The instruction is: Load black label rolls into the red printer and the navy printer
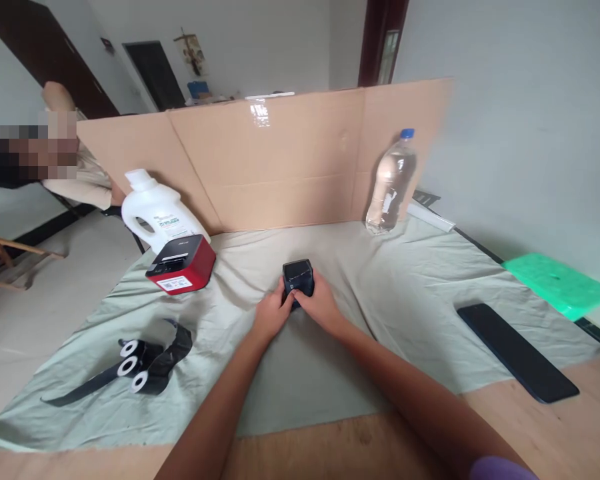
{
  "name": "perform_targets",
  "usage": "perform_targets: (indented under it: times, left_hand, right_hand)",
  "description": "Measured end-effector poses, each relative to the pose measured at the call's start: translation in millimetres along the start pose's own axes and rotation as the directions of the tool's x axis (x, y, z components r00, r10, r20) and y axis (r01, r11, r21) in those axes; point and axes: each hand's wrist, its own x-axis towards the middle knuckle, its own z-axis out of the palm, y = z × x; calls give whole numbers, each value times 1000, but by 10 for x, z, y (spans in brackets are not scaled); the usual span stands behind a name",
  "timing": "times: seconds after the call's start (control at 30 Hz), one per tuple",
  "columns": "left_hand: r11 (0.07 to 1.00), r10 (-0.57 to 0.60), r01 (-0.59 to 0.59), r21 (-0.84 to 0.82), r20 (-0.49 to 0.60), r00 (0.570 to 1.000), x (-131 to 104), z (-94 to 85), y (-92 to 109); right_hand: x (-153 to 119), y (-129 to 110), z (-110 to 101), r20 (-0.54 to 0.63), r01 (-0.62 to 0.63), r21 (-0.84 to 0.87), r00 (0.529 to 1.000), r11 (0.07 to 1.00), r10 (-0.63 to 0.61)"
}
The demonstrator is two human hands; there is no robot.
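Holding on with both hands in the head view, and it's the black box (pixel 298 270) that has them busy, out in front of the board (pixel 285 160), near its middle and well apart from it. Left hand (pixel 270 315) wraps one side, right hand (pixel 324 305) the other, both closed snugly about the box, thumbs meeting on its near face; most of the fingers are tucked from sight. Is it lifted off the cloth (pixel 300 393)? Can't tell. Over to the board's left end: a white jug (pixel 163 210) stands just in front, and a red-and-black printer (pixel 184 263) sits a touch further out, overlapping it in view. Further from the board on that side, three black rolls (pixel 153 367) with white cores lie bunched together, loose strips trailing. Beyond the board's left end, another person (pixel 87 190). Near its right end, a clear bottle (pixel 393 183), blue cap on, upright. Well out from that end lies a black slab (pixel 517 353), partly past the cloth onto bare wood (pixel 340 450), and near it a green plastic piece (pixel 560 283).
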Motion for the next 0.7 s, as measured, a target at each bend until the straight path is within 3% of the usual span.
perform_targets:
  times: [0.1,0.23,0.37,0.47,0.57,0.7]
  left_hand:
    - [984,101,-103,-143,-20,995,199,123,296]
    - [950,191,-197,-241,-50,980,660,425,992]
    - [931,273,-268,-247,-14,962,1087,892,1773]
    - [935,289,-266,-235,65,955,1273,1236,2225]
    - [940,294,-259,-221,142,945,1382,1467,2486]
    - [955,279,-254,-150,175,944,1481,1613,2603]
  right_hand:
    - [240,-73,-363,-16,45,-70,999,997,-46]
    - [652,7,-1085,-104,48,-201,992,978,-70]
    - [898,337,-1871,-301,-133,-203,951,970,67]
    - [949,672,-2329,-395,-208,-153,909,966,133]
    - [965,961,-2583,-443,-244,-88,878,966,181]
    - [1016,1181,-2680,-453,-256,-1,862,967,228]
